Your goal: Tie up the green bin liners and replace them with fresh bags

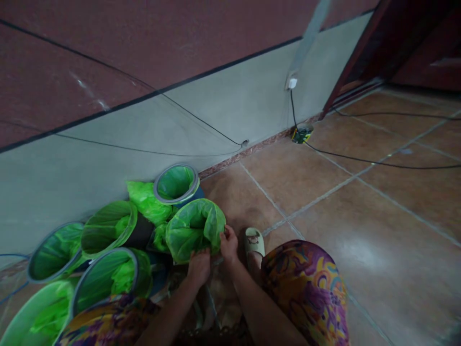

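A translucent green trash bag (214, 216) lines a bin in front of me and folds outward over its rim; the bag hides most of the bin. At the near edge, my left hand (200, 266) has its fingers closed over the bag's rim. On the right edge, my right hand (229, 244) pinches the same bag between thumb and fingers. Just behind stands a blue bin with a grey rim (158, 190), lined with green as well. To its left lies a crumpled heap of bright green bags (146, 199).
Several more green-lined bins stand at the left, among them a dark bin (139, 230) and a grey-rimmed one (135, 269). A slippered foot (254, 242) is beside my right hand. A black cable (345, 156) crosses the tiled floor from a small container (301, 134).
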Tool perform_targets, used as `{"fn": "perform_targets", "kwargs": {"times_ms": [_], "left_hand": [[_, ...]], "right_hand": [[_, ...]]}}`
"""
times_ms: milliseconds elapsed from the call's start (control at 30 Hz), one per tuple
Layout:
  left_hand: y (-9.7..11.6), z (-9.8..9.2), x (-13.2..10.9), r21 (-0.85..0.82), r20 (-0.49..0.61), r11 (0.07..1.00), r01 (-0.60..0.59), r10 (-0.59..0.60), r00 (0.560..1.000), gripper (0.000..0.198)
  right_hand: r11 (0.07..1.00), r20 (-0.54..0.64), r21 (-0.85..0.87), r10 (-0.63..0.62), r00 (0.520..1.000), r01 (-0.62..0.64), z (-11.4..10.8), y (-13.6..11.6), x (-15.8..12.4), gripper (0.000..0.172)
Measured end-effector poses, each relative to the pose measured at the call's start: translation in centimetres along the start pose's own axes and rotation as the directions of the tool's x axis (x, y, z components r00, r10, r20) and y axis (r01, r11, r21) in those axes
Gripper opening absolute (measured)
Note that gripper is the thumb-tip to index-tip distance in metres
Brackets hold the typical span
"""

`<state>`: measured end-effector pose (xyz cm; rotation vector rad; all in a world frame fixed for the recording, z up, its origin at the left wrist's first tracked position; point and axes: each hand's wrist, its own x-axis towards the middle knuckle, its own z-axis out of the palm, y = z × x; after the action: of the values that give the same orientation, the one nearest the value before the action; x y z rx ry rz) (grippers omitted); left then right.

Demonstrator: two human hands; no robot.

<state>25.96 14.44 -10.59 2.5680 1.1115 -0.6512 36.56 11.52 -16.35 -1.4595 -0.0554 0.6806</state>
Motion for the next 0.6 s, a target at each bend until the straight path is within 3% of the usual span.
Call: {"fn": "perform_targets", "kwargs": {"times_ms": [100,233,333,433,533,600], "left_hand": [[-1.5,-0.2,0.6,0.084,0.116,0.996,0.003,-0.013,0.993,0.033],[-3.4,-1.2,0.7,0.147,0.164,0.987,-0.062,0.037,0.986,0.028],[-4.3,-2.2,0.3,0.217,0.197,0.972,-0.086,0.043,0.979,0.028],[-4.4,-3.0,-0.3,0.255,0.207,0.965,-0.053,0.0,0.978,0.051],[-3.2,-3.3,-0.5,0.122,0.117,0.992,0.035,-0.049,0.992,0.081],[-1.7,-3.1,-0.2,0.013,0.03,1.0,0.012,-0.013,0.999,0.084]], "right_hand": [[0.997,0.063,-0.07,-0.02,0.998,0.024,0.2,0.3,0.7,0.043],[0.984,0.048,-0.175,0.043,0.998,-0.034,0.4,1.0,1.7,0.032],[0.987,0.017,-0.147,0.073,0.997,-0.069,0.6,1.6,2.1,0.028],[0.99,-0.084,-0.091,0.102,0.991,-0.11,0.3,2.4,2.5,0.028],[0.982,-0.256,-0.074,0.151,0.955,-0.176,-0.3,3.3,2.9,0.026],[0.977,-0.304,-0.075,0.17,0.937,-0.201,-0.6,3.7,3.0,0.027]]}}
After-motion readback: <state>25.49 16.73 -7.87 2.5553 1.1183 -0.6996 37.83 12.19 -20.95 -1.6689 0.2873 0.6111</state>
